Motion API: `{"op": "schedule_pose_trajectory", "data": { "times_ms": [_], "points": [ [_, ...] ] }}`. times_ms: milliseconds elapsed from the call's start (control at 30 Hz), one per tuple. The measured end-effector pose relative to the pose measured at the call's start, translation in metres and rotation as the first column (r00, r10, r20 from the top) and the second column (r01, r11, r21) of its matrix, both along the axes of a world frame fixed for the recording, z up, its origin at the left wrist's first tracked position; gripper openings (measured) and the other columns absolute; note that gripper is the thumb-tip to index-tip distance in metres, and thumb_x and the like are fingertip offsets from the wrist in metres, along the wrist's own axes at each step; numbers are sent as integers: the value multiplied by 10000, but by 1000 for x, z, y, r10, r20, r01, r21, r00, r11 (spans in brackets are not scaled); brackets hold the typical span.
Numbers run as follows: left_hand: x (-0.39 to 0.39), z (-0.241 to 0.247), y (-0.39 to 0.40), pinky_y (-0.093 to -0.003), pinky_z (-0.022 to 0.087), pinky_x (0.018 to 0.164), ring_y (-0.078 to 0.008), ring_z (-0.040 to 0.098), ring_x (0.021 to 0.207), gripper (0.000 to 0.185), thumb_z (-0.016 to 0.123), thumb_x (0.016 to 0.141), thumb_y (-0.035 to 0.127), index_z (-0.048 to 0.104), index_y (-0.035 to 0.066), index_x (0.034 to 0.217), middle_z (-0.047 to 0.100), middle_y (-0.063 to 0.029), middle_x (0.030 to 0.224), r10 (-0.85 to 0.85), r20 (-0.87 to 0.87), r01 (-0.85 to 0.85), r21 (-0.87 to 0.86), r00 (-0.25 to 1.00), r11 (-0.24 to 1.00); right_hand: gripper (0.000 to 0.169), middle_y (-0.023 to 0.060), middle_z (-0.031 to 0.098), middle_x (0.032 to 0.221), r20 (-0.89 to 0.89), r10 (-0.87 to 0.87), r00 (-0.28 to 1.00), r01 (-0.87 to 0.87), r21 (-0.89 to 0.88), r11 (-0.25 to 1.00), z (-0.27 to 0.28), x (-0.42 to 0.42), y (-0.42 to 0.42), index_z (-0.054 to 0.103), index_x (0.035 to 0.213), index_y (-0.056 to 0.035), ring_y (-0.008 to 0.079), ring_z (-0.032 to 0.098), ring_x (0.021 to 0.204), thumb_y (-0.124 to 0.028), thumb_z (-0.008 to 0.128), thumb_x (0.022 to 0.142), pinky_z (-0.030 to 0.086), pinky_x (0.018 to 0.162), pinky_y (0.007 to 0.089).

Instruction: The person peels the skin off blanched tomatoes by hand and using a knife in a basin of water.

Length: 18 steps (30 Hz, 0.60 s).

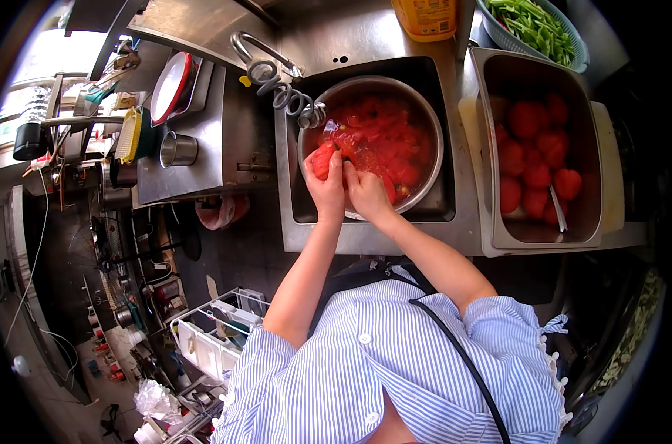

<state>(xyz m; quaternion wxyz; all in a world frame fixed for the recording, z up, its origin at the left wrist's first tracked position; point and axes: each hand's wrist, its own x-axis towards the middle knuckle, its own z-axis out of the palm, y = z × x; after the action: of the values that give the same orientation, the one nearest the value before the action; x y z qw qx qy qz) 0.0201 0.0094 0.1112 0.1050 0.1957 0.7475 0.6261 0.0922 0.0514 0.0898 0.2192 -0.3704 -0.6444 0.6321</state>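
My left hand point(327, 188) holds a red tomato point(324, 161) over the left side of a round metal basin point(437, 166). Close against it, my right hand point(367, 194) has its fingers curled at the tomato's right side. Whether those fingers pinch anything is hidden. Red tomatoes point(408, 166) and loose red pieces, perhaps skins, lie in liquid in the basin. The basin stands inside a steel sink point(449, 208). To the right, a deep rectangular steel pan point(582, 233) contains several smooth red tomatoes point(527, 119) and a metal utensil point(558, 211) leaning among them.
A coiled spring faucet point(283, 97) reaches over the basin's upper left. Pale boards point(610, 166) lie under the pan. Behind are a yellow jug point(427, 19) and a blue basket point(580, 53) of cut greens. A metal cup point(179, 150) stands on the left counter, with a white rack point(202, 349) below.
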Motion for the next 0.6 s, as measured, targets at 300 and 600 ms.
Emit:
{"op": "schedule_pose_trajectory", "data": {
  "times_ms": [300, 600],
  "points": [
    [-9, -14, -10, -271, 433, 791, -152, 522, 879, 360, 667, 795, 215, 508, -1, 1034, 550, -91, 986, 1, -34, -1, 7, 999, 1000, 547, -65, 200, 432, -292, 274, 916, -364, -892, 268, 18, 6, 26, 221, 519, -181, 59, 127, 318, -579, 249, 894, 106, 301, 219],
    [-16, -9, -28, -340, 428, 903, -204, 542, 1010, 362, 524, 882, 253, 473, 17, 1152, 542, -106, 1110, -281, 547, 81, 362, 788, 929, 557, -45, 303, 478, -530, -10, 848, -520, -835, 181, -7, 22, 75, 403, 626, -119, 70, 250, 372, -607, 296, 873, 214, 356, 218]
  ]
}}
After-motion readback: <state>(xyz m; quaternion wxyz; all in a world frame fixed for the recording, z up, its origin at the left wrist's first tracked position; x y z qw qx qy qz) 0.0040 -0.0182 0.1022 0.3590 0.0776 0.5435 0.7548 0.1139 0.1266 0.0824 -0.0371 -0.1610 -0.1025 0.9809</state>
